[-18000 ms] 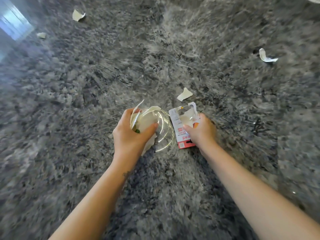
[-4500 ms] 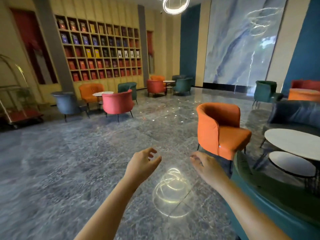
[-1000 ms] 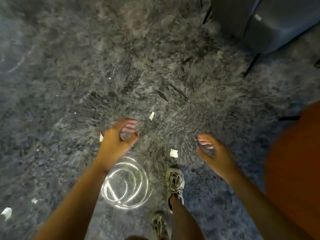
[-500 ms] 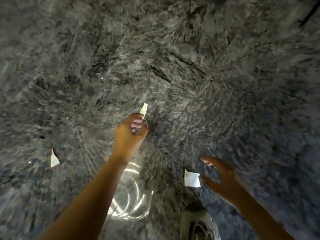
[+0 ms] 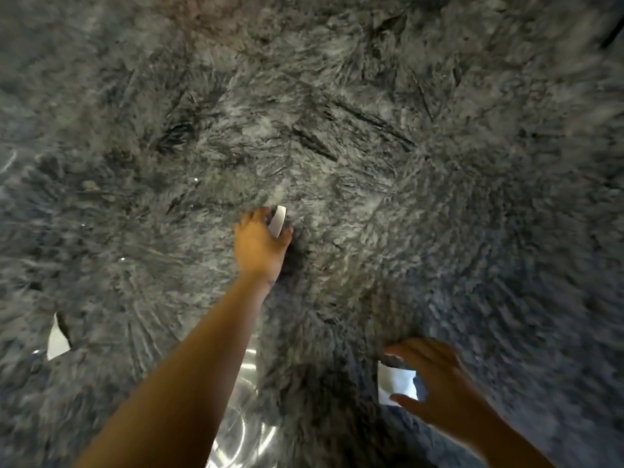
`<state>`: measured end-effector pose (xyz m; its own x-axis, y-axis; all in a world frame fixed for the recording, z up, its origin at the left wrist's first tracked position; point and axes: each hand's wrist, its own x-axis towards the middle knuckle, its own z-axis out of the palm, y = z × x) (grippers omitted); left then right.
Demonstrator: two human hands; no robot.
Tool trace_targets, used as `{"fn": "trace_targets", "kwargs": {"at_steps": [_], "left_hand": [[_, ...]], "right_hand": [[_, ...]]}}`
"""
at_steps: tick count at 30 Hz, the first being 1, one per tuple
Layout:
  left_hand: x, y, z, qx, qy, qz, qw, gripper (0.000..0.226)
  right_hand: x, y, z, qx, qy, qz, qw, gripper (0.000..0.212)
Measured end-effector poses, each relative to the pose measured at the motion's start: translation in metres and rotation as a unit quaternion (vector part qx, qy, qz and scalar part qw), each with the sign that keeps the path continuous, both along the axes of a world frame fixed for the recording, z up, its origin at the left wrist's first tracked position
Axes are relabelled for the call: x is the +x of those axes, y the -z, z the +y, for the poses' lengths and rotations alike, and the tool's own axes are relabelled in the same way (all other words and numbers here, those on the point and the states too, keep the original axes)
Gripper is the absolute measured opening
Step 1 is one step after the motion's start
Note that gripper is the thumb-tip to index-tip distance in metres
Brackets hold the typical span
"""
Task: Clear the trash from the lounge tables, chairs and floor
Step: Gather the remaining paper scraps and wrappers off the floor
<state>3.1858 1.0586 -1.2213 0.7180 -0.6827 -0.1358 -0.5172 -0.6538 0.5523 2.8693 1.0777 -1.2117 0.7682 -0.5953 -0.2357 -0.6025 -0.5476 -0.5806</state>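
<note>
Right hand (image 5: 435, 386) has reached a flat square paper scrap (image 5: 393, 383), fingers spread open around it; left hand (image 5: 261, 243) pinches a curved white scrap (image 5: 277, 220) above veined, glossy stone floor (image 5: 371, 130).

Grey marbled floor (image 5: 337, 130) runs flat from the left hand (image 5: 261, 246) round 9, 12 and 3 o'clock — open passage for a hand on all those sides. At the hand's 1 o'clock a white paper scrap (image 5: 277, 220) stands on edge, pinched between finger and thumb. The left forearm (image 5: 189, 359) crosses the floor toward 7 o'clock and bars that lane. At 4 o'clock, well apart, the right hand (image 5: 435, 390) is spread over a second white scrap (image 5: 393, 383). A third scrap (image 5: 57, 339) lies at 8 o'clock, well apart — bare floor between. A dark streak (image 5: 612, 32) at far 2 o'clock is too blurred to tell.
</note>
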Motion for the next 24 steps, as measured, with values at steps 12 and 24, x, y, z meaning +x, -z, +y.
{"fn": "trace_targets", "kwargs": {"at_steps": [12,24], "left_hand": [[-0.003,0.006,-0.005,-0.069,-0.088,0.12,0.987,0.035],[-0.028,-0.008,0.011,-0.064,-0.051,0.194,0.978,0.015]], "right_hand": [[0.016,0.003,-0.004,0.048,0.015,0.008,0.999,0.036],[0.031,-0.007,-0.017,0.088,0.107,-0.086,0.987,0.018]]}}
